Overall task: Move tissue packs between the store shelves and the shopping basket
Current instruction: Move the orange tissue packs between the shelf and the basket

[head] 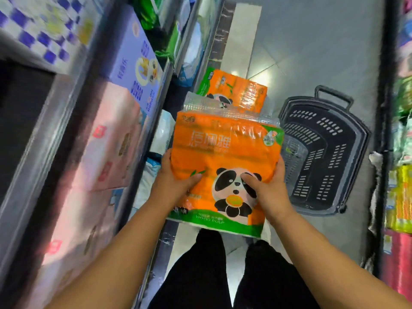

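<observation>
I have one orange tissue pack (223, 166) held in front of me with both hands, above the aisle floor (312, 52) and between the shelves on my left and the basket on my right. My left hand (176, 177) has its grip closed on the pack's left edge, thumb lying across the front; my right hand (267, 186) is closed on the right edge, thumb pressed on the panda print. The pack is in neither place yet: it touches no shelf and sits just left of the shopping basket (323, 152), not over it. The basket stands on the floor with its handle at the far side, and I see nothing in it apart from a small pale scrap I cannot identify. A second orange pack (240, 92) lies beyond the one in hand; whether it rests on the floor or the lowest shelf I cannot tell. In my judgement the work is at an early or middle stage, with this pack in transit, and the frame does not show which way it is bound. Around me, the left shelves (124, 130) carry pink and blue boxed tissues, blurred; a right-hand rack (401, 175) of bright packets closes in the aisle. The path to the basket is open; the second pack crowds the lower shelf front.
</observation>
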A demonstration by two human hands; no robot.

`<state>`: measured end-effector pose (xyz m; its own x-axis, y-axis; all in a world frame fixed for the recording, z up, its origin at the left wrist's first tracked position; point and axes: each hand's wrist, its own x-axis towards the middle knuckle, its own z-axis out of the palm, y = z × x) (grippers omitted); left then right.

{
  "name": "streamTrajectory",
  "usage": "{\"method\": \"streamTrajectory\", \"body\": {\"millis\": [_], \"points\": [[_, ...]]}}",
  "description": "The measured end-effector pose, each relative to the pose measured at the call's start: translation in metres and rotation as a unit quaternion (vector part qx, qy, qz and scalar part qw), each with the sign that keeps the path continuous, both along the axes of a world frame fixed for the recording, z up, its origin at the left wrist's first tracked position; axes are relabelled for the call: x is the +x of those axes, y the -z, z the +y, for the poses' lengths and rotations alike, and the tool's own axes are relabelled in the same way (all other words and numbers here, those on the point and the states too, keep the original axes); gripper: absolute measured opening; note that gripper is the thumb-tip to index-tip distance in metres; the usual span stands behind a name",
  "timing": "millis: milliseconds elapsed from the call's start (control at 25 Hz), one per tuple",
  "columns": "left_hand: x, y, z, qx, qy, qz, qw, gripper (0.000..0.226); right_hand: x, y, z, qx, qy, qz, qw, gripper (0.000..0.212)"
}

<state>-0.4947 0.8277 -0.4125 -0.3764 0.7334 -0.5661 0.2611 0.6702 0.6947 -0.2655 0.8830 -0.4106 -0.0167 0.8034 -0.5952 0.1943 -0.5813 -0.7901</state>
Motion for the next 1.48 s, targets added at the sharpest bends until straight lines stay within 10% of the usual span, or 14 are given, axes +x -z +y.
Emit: {"method": "streamTrajectory", "body": {"millis": [960, 1480], "points": [[0.036, -0.344, -0.194, 0.251, -0.364, 0.221, 0.869, 0.086, -0.086, -0.330, -0.016, 0.296, -0.419, 0.182, 0.839, 0.090], [0.007, -0.374, -0.321, 0.213, -0.440, 0.308, 0.816, 0.095, -0.160, -0.357, -0.127, 0.312, -0.473, 0.216, 0.795, 0.097]]}}
